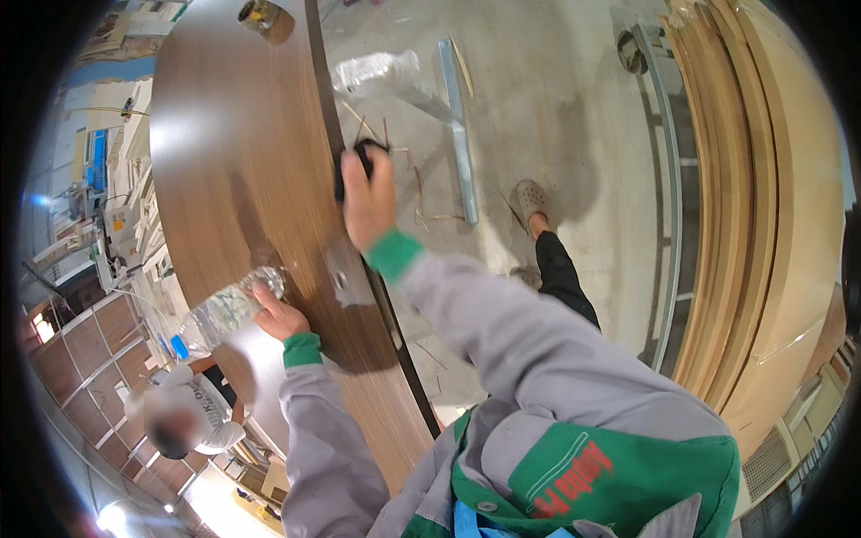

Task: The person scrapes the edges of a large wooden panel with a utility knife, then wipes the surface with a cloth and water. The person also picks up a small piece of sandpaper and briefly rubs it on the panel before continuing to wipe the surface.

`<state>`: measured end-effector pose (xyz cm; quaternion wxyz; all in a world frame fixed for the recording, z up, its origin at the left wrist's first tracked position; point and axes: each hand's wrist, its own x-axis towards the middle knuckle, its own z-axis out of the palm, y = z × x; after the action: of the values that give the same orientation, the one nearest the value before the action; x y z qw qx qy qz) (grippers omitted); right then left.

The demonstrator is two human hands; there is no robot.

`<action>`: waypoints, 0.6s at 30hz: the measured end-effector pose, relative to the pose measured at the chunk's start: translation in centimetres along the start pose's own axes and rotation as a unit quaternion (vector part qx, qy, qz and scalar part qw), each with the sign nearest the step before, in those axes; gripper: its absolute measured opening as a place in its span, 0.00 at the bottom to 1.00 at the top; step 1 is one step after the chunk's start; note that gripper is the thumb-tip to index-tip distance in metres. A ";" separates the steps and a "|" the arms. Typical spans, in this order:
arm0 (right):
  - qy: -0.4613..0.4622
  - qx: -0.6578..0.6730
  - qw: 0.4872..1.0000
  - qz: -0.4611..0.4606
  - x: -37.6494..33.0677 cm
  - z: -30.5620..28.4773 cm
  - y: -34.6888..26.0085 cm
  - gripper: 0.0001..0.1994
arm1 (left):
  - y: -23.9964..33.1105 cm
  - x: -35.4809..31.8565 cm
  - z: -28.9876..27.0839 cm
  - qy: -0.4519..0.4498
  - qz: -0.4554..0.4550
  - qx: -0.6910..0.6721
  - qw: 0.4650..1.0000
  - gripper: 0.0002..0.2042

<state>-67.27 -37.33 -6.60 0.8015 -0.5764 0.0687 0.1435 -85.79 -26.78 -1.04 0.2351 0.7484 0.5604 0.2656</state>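
My left hand [282, 320] is closed around one end of a clear plastic bottle [220, 314] with a blue cap [179, 347], held over the wood-grain panel [260, 134]. The bottle is tilted, its cap pointing away from my hand. My right hand [369, 202] grips a small black thing [362, 160] against the panel's long dark edge [328, 90]. My fingers cover part of that black thing, and its kind cannot be made out. A small pale patch [340, 282] shows on the panel near the edge, between my two hands.
A small jar-like container [259, 14] stands at the panel's far end. On the concrete floor lie a metal channel [459, 134], crumpled clear plastic [377, 73] and thin strips. Stacked boards [726, 206] line the right side. Another person [188, 408] is at the lower left.
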 end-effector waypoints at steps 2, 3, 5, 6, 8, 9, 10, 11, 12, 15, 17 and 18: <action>-0.053 -0.037 0.992 -0.110 -5.2 -2.7 0.2 0.24 | -0.1 0.1 0.0 -0.013 0.000 -0.026 1.000 0.35; -0.057 -0.097 0.982 -0.150 -6.4 -3.8 -0.2 0.21 | -0.2 0.1 0.3 0.009 0.040 -0.045 0.998 0.35; -0.080 -0.120 0.982 -0.124 -5.3 -3.9 -1.2 0.20 | -0.7 0.4 0.6 0.034 0.084 -0.064 0.994 0.36; -0.086 -0.134 0.982 -0.102 -3.6 -3.7 -2.0 0.19 | -0.9 0.5 0.7 0.037 0.088 -0.062 0.994 0.36; -0.082 -0.174 0.966 -0.172 3.3 0.0 -4.5 0.16 | -1.4 0.5 0.6 0.054 0.100 -0.044 0.993 0.37; -0.102 -0.219 0.952 -0.190 6.0 1.5 -5.4 0.15 | -1.4 0.5 0.4 0.032 0.073 -0.049 0.996 0.37; -0.058 -0.181 0.955 -0.226 7.7 2.2 -6.2 0.14 | -1.5 0.5 0.3 0.018 0.053 -0.045 0.997 0.37; -0.028 -0.159 0.960 -0.229 8.0 2.4 -6.4 0.13 | -1.5 0.3 -0.1 0.005 0.021 -0.038 0.999 0.37; -0.006 -0.127 0.955 -0.267 8.1 2.5 -6.6 0.12 | -1.4 0.3 -0.3 -0.008 -0.010 -0.030 0.999 0.36; -0.099 -0.265 0.949 -0.142 4.6 0.3 -5.7 0.11 | -1.3 0.0 -0.4 0.010 0.074 -0.031 0.997 0.34; -0.089 -0.271 0.939 -0.190 4.1 -0.3 -5.4 0.13 | -1.4 0.2 -0.2 -0.018 0.001 -0.036 0.999 0.33; -0.111 -0.309 0.932 -0.154 4.3 -0.3 -5.6 0.14 | -1.5 0.2 -0.2 -0.020 -0.055 -0.012 0.998 0.32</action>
<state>-61.38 -38.60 -2.80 0.5989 -0.7793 -0.1575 0.0955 -86.95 -26.15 -1.82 0.2692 0.7189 0.5927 0.2438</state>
